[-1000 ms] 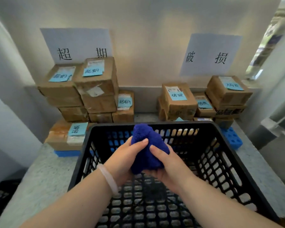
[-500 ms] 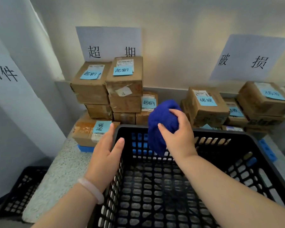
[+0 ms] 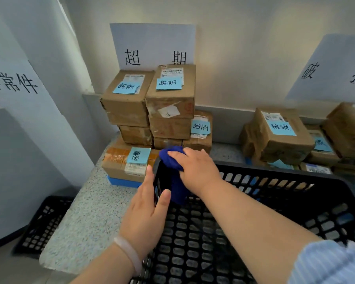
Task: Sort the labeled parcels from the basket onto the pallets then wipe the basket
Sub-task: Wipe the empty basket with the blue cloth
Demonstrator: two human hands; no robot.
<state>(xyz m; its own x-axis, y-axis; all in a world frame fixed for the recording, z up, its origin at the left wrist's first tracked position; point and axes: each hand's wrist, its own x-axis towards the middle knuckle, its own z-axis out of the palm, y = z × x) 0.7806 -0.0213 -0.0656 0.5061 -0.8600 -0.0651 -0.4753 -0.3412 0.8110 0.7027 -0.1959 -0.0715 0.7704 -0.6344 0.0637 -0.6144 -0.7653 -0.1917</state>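
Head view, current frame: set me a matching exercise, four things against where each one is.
Things:
1 blue cloth
2 left hand
3 spare crate
4 right hand

Places:
A on the floor, left of the counter
B draped over the far left corner of the basket
C holding the basket's left wall
D on top of the blue cloth

Pairs: 1-B; 2-C; 3-A; 4-D

the basket [image 3: 279, 171] lay open from above over its mesh floor, but its far left corner was taken up by the right hand [image 3: 195, 169] holding a blue cloth [image 3: 170, 158] on the rim and the left hand [image 3: 146, 218] gripping the left wall. the overdue parcel stack [image 3: 170, 103] stood just behind that corner. a strip of speckled counter [image 3: 90, 218] ran free along the basket's left side, and a gap separated that stack from the damaged parcels [image 3: 275, 140].
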